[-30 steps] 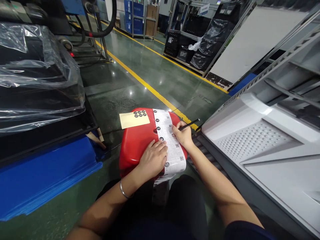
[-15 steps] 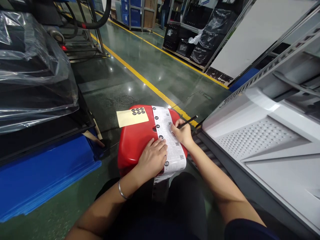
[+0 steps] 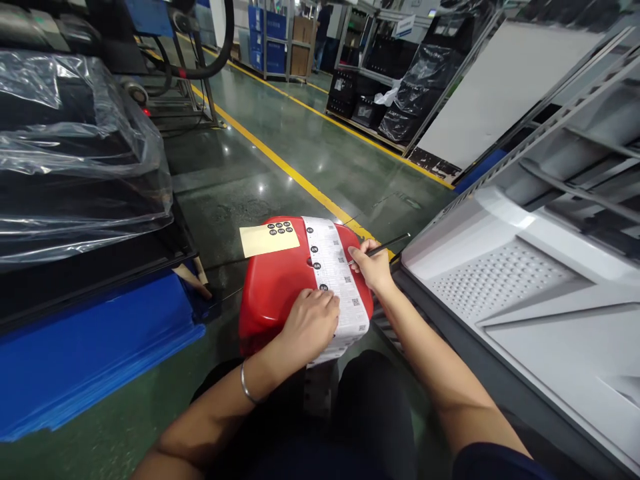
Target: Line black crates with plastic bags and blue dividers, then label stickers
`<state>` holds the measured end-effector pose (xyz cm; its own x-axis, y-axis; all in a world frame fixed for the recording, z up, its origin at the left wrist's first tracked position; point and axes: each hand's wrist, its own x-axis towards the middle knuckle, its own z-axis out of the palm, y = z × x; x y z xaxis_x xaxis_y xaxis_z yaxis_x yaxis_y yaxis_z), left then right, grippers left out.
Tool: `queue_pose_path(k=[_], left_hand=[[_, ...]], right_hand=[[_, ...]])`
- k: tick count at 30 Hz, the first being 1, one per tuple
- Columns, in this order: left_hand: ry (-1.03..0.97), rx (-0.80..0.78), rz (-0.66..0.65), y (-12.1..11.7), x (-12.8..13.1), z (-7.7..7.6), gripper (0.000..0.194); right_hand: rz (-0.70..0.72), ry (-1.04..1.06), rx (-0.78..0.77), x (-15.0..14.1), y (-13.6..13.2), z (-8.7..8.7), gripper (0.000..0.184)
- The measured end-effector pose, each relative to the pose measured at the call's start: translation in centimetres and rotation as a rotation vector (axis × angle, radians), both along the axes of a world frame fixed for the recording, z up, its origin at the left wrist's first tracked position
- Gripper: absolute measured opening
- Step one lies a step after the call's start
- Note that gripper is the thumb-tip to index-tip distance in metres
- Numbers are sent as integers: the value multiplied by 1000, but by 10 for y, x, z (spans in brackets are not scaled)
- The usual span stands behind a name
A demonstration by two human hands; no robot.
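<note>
A red plastic stool (image 3: 273, 287) stands in front of my knees. Across its top lies a long strip of printed labels (image 3: 345, 310), with round black stickers along its left edge; the strip hangs down over the near side. My left hand (image 3: 311, 323) rests flat on the strip's left edge and the stool, fingers stretched forward. In my right hand (image 3: 373, 265) a black pen (image 3: 393, 245) is pinched, its tip close to the strip's right edge. At the stool's far left corner lies a yellow sticker sheet (image 3: 267, 241) with several round black stickers on it.
On the left, plastic-wrapped black goods (image 3: 85, 153) sit above blue sheeting (image 3: 100, 360). A large white moulded panel (image 3: 565, 293) stands close on my right. Beyond the yellow floor line (image 3: 280, 167) are shelves with black crates (image 3: 367, 110) and a person (image 3: 323, 33).
My right hand has drawn back slightly to the right, off the strip's middle, with the pen. My left hand has slid a little nearer to me. The view has tilted up slightly.
</note>
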<state>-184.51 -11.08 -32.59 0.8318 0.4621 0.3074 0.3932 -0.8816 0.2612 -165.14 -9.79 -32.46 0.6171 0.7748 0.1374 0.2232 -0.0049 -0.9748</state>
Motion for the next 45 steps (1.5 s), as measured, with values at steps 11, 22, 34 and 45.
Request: queue_pose_path(k=[11,22,34,45], left_hand=[[-3,17,36,6,5,-21,34],[-43,65,8,11,3,-27,35],[-52,56,6,11,3,-26,35],[11,89,-14,-27,-1,-21,33]], right_hand=[[61,-187,-16,-1,22,-15,31],[106,-324,-55,1,23,-19,32],[98,-142,-52,2,23,-13,34],[68,-150,-20,-1,32,-10,32]])
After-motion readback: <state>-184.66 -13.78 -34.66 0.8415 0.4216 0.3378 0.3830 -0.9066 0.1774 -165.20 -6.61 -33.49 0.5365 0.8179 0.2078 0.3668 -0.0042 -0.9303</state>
